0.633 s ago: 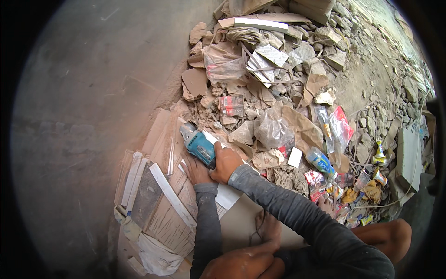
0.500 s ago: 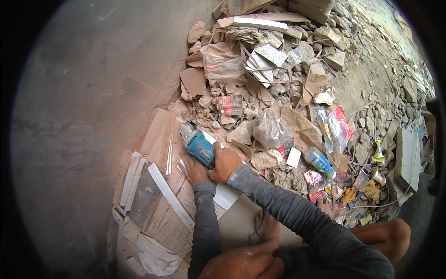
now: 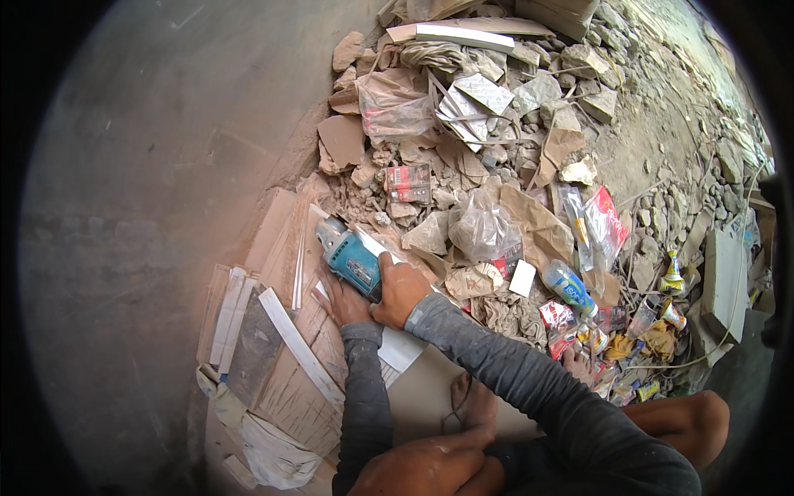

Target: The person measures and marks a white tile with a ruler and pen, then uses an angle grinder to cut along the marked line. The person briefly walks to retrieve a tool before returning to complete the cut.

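A teal angle grinder (image 3: 354, 263) with a grey metal head lies slantwise ahead of me, its head toward the upper left. My right hand (image 3: 401, 291) is wrapped round its rear body. Close beside the tool, my left hand (image 3: 349, 302) rests low with its fingers stretched forward, partly hidden by the grinder. Under both hands is a white tile piece (image 3: 403, 350), which shows past my wrists. Pale dust hazes the air left of the grinder's head. The grinder's disc cannot be made out.
White strips (image 3: 301, 347) lie on cracked boards (image 3: 289, 395) at left, near a crumpled white sack (image 3: 277, 453). Rubble (image 3: 591, 62) spreads ahead and right, with a plastic bottle (image 3: 569, 289), a clear bag (image 3: 484, 233), a red carton (image 3: 408, 183) and a grey block (image 3: 724, 277).
The view has shifted very slightly. Both hands and the grinder keep nearly the same place on the tile, and the dust haze persists.
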{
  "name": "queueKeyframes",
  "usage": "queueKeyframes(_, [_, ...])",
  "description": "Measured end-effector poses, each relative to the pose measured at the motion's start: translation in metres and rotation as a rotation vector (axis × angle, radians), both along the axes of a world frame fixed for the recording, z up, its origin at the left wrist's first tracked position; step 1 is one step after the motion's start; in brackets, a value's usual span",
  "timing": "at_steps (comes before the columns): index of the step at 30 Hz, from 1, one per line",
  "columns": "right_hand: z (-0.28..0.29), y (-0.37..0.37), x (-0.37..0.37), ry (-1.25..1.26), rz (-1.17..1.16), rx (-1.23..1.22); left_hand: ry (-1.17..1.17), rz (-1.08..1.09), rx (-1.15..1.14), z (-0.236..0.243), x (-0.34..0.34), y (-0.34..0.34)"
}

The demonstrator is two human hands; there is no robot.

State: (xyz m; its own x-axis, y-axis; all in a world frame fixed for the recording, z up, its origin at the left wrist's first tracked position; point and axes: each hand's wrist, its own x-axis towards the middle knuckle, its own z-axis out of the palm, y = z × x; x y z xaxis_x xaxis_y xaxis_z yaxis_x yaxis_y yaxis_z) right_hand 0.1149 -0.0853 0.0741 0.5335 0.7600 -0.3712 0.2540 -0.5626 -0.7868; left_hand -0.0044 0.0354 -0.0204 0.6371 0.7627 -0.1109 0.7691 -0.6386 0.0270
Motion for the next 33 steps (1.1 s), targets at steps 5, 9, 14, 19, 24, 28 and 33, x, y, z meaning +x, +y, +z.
queueKeyframes(5, [-0.003,-0.001,-0.002,0.000,-0.021,0.009,0.037,0.002,0.024,-0.008,-0.002,0.001])
queueKeyframes(9, [-0.004,-0.002,-0.002,0.003,-0.014,-0.001,0.036,-0.002,0.032,-0.007,0.000,0.001])
queueKeyframes(14, [-0.009,-0.005,-0.004,-0.064,-0.052,0.047,-0.229,-0.068,-0.070,0.007,0.002,0.000])
queueKeyframes(19, [-0.009,-0.019,0.000,-0.155,-0.097,0.143,-0.760,0.108,-0.074,0.034,-0.035,-0.007])
queueKeyframes(24, [0.001,-0.031,0.016,-0.275,-0.112,0.142,-0.673,0.270,-0.136,0.053,-0.078,-0.060])
queueKeyframes(28, [0.010,-0.034,0.028,-0.323,-0.164,0.183,-0.417,0.157,-0.129,0.057,-0.100,-0.116])
queueKeyframes(33, [0.012,-0.041,0.037,-0.360,-0.217,0.206,-0.212,0.145,-0.233,0.056,-0.107,-0.133])
